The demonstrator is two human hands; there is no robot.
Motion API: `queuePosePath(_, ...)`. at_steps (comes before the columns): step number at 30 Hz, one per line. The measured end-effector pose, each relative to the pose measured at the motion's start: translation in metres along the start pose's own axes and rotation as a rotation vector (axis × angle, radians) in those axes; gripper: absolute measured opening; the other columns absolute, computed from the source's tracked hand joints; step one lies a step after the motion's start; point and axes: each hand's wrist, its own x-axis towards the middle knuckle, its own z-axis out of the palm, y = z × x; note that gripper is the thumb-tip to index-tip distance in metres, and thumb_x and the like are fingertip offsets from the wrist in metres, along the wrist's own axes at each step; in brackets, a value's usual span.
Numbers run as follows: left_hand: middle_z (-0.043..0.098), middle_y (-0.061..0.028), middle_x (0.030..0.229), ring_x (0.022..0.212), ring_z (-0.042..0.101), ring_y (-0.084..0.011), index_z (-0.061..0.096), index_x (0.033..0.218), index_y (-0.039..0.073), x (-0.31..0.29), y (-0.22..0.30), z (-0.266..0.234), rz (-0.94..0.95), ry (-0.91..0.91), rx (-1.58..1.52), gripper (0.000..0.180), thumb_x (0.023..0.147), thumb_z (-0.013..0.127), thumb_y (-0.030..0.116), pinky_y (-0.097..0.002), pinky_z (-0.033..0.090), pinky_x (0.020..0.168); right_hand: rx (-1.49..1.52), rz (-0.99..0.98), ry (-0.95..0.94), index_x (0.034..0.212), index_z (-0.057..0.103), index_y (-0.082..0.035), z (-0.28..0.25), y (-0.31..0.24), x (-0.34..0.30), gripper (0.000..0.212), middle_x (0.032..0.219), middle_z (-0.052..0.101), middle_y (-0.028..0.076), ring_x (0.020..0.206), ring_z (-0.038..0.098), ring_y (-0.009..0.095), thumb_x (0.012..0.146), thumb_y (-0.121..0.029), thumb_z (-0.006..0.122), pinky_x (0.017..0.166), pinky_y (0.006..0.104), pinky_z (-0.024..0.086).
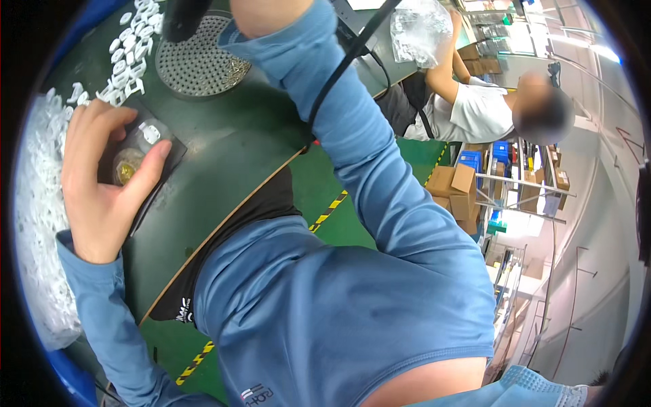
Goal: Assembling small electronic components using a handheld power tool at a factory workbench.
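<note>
My left hand point(102, 180) lies over a small black fixture point(166, 152) on the dark green table point(230, 149). Its fingers curl round the fixture's far side and its thumb presses beside a white plastic part point(149, 132) seated on it. A brass-coloured round piece point(125, 169) shows under the palm. My right arm in a blue sleeve point(380, 176) reaches up to the top edge, where only the wrist shows and the hand is cut off. A black cylindrical tool point(183, 17) hangs near there.
A round perforated tray point(200, 64) with small screws stands behind the fixture. White plastic parts point(132, 37) lie in rows at the back left, and a heap of them point(37, 224) fills the left edge. A person in a white shirt point(475, 112) sits at the right, near cardboard boxes point(451, 183).
</note>
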Motion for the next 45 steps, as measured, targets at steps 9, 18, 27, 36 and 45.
queuePosePath(9,0.054,-0.011,0.086,0.077,0.052,-0.0265,0.062,0.094,-0.001,0.003,0.006,0.001,0.068,-0.035,0.055,0.031,0.07,0.081,0.001,-0.0371,0.043,0.071,0.377,0.054,-0.092,0.115,0.052,-0.001,-0.043,0.002,-0.032,0.071,0.07,0.056,0.012,0.05,0.051,0.018,0.094,-0.068,0.051,0.05,0.0292,0.045)
queuePosePath(18,0.056,-0.0117,0.09,0.076,0.053,-0.0269,0.062,0.095,-0.002,-0.006,-0.005,0.003,0.091,-0.048,0.092,0.031,0.07,0.081,0.0,-0.0371,0.044,0.07,0.051,-0.007,-0.072,0.109,0.052,0.001,-0.035,0.014,-0.036,0.07,0.066,0.056,0.014,0.047,0.05,0.018,0.085,-0.063,0.065,0.044,0.027,0.042)
queuePosePath(27,0.056,-0.012,0.091,0.075,0.054,-0.027,0.062,0.094,-0.003,-0.002,-0.004,0.001,0.096,-0.06,0.088,0.031,0.07,0.081,0.0,-0.037,0.045,0.069,0.286,0.105,-0.034,0.111,0.053,0.001,-0.032,0.008,-0.036,0.066,0.067,0.057,0.014,0.048,0.051,0.018,0.087,-0.059,0.064,0.045,0.0269,0.043)
queuePosePath(36,0.057,-0.0116,0.091,0.077,0.055,-0.0275,0.062,0.094,-0.002,-0.002,0.002,0.001,0.088,-0.03,0.086,0.031,0.07,0.081,0.0,-0.037,0.045,0.072,0.429,0.057,-0.211,0.117,0.052,-0.002,-0.025,-0.023,-0.015,0.08,0.069,0.059,0.016,0.049,0.052,0.019,0.088,-0.075,0.05,0.048,0.0293,0.045)
queuePosePath(45,0.058,-0.0124,0.091,0.081,0.055,-0.0317,0.06,0.092,-0.001,0.0,0.002,0.007,0.125,-0.019,0.064,0.029,0.071,0.08,0.003,-0.0392,0.044,0.073,0.747,0.095,-0.235,0.118,0.052,-0.001,0.007,0.006,-0.035,0.083,0.068,0.059,0.016,0.049,0.052,0.019,0.086,-0.078,0.049,0.047,0.0291,0.045)
